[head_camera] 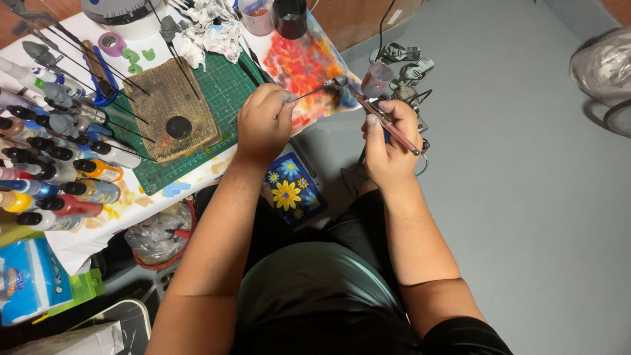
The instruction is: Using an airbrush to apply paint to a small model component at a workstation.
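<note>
My left hand (264, 121) is closed around a thin metal stick with a small grey miniature part (340, 81) on its tip, held over a paint-stained sheet (303, 66). My right hand (389, 141) grips an airbrush (384, 121) with a small paint cup (377, 79) on top; its nozzle points at the grey part from the right, almost touching it.
A green cutting mat (223, 92) carries a brown cork block (172, 115) with a black cap. Several paint dropper bottles (59, 171) lie at the left. Two cups (276, 16) and crumpled paper towels (210, 29) sit at the back. Grey floor at right; a flowered blue cushion (289, 190) below.
</note>
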